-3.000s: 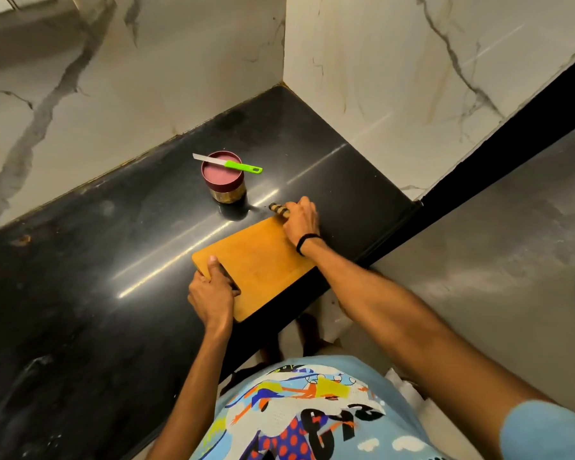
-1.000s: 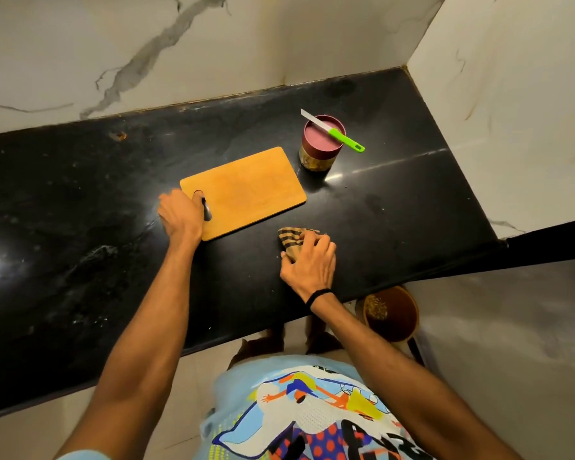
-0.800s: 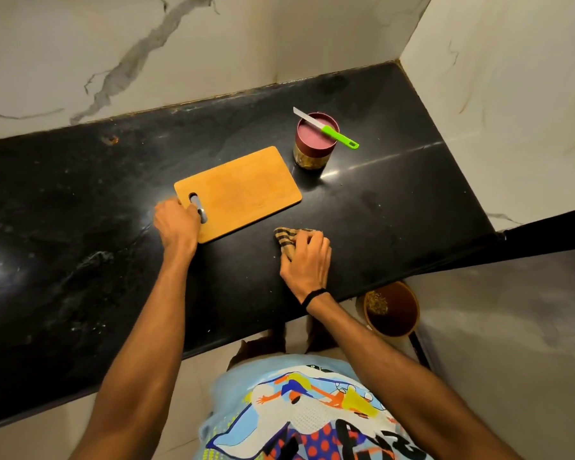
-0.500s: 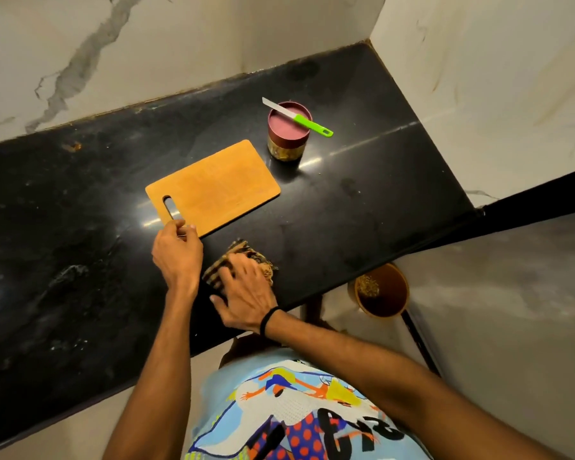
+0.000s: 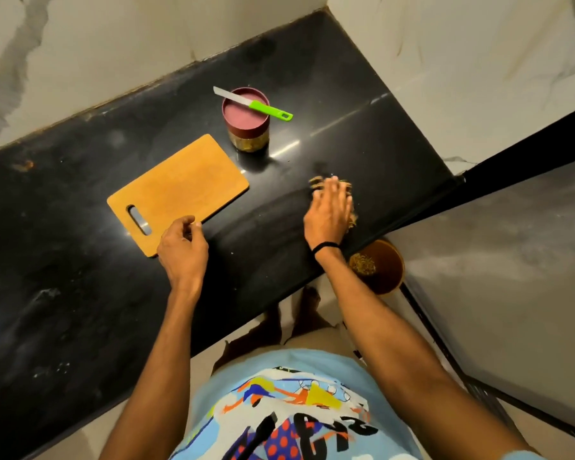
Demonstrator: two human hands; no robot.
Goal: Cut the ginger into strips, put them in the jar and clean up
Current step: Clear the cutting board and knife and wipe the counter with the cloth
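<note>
Black desk: orange cutting board lies flat. Just beside its far corner stands the jar, maroon lid on, green-handled knife across the lid. Right hand presses flat on a checked cloth near the desk's front edge. Left hand, fingers curled, is at the board's near edge. Brown bin with scraps stands on the floor below.

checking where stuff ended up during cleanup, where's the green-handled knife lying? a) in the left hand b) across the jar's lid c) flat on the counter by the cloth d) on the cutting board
b: the green-handled knife rests across the red lid of the jar, with its blade and handle overhanging either side, apart from the cutting board.
</note>
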